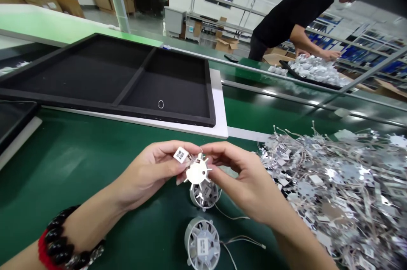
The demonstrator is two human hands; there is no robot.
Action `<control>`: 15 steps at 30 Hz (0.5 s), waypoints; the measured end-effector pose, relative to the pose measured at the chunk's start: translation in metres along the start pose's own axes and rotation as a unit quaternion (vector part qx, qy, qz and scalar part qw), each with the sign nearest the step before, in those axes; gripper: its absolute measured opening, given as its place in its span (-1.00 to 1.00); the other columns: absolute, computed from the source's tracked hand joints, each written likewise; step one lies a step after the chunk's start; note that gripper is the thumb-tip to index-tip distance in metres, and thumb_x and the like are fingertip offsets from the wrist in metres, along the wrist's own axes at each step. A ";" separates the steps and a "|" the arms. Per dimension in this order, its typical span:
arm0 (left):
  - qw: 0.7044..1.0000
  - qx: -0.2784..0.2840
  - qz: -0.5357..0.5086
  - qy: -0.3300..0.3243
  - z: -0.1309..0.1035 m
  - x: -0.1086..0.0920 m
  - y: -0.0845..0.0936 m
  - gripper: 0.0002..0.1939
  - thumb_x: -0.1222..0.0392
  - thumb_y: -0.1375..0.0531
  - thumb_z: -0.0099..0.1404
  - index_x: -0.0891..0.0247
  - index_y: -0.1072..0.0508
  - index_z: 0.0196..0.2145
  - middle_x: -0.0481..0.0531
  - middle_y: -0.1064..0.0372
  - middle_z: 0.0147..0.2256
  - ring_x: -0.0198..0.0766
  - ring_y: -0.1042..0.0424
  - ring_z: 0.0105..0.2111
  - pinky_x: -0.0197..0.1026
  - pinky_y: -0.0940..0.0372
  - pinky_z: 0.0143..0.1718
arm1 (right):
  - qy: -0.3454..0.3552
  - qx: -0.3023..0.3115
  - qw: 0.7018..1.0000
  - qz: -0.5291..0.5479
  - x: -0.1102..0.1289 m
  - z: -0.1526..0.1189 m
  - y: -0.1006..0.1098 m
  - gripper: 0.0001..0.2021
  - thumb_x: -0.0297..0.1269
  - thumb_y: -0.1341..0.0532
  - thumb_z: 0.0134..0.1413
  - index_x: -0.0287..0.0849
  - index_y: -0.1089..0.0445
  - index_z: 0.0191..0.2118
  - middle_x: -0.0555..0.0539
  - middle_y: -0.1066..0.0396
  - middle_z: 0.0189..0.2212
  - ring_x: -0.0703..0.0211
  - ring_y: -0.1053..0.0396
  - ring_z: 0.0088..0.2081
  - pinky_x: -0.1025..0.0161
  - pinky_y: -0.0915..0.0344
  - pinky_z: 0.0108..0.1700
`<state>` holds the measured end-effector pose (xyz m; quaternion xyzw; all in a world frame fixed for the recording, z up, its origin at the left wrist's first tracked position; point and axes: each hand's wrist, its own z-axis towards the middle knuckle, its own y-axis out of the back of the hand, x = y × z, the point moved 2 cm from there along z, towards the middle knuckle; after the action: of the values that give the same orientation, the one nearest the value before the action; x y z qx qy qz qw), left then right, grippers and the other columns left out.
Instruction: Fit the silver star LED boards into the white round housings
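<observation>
Both hands meet at the middle of the view. My left hand (159,168), with a beaded bracelet on its wrist, is closed on the left side of a shiny star-shaped metal plate (196,172) and its wire. A small white labelled square (180,155) sticks up by its fingertips. The fingers of my right hand (238,172) pinch the plate's right side near the top. Just below the plate stands a round white housing (206,196), partly hidden, with a thin wire trailing right. A second round housing (202,244), holding a labelled metal plate, sits nearer me with its wires to the right.
A large pile of metal plates with wires (343,193) covers the right side. A divided black tray (136,79) lies on a white board behind my hands. Across the bench, a person (286,20) leans over a tray of white parts (318,70).
</observation>
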<state>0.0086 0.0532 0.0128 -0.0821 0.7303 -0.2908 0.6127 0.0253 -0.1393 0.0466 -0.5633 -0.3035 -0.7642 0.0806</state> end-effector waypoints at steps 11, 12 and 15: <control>0.997 -0.038 -0.015 0.064 0.002 0.009 0.005 -0.64 0.04 -0.62 0.07 0.12 -0.75 -0.18 0.04 -0.63 -0.29 -0.41 -0.49 -0.37 -0.50 -0.44 -0.33 | 0.044 -0.032 0.991 -0.124 -0.011 -0.010 0.003 -0.81 -0.46 -0.20 0.39 -0.14 -0.58 -0.13 -0.05 -0.57 -0.24 0.18 -0.52 -0.22 0.25 -0.40 -0.17; 0.998 -0.031 -0.010 0.056 0.002 0.010 0.004 -0.66 0.04 -0.61 0.10 0.11 -0.75 -0.17 0.03 -0.64 -0.30 -0.42 -0.50 -0.37 -0.52 -0.43 -0.33 | 0.034 -0.035 0.992 -0.117 -0.011 -0.010 0.003 -0.82 -0.45 -0.20 0.39 -0.13 -0.58 -0.14 -0.05 -0.58 -0.24 0.19 -0.52 -0.22 0.26 -0.40 -0.18; 0.999 -0.011 0.002 0.034 0.002 0.012 0.000 -0.76 0.06 -0.57 0.19 0.06 -0.74 -0.18 -0.04 -0.65 -0.34 -0.46 -0.55 -0.37 -0.56 -0.45 -0.29 | -0.015 -0.032 0.996 -0.082 -0.011 -0.010 0.002 -0.81 -0.41 -0.21 0.39 -0.09 -0.59 -0.15 0.01 -0.61 -0.28 0.21 -0.55 -0.27 0.27 -0.40 -0.22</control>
<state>0.0075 0.0466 0.0029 -0.0772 0.7540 -0.2843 0.5871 0.0223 -0.1488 0.0354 -0.5505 -0.3247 -0.7691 -0.0051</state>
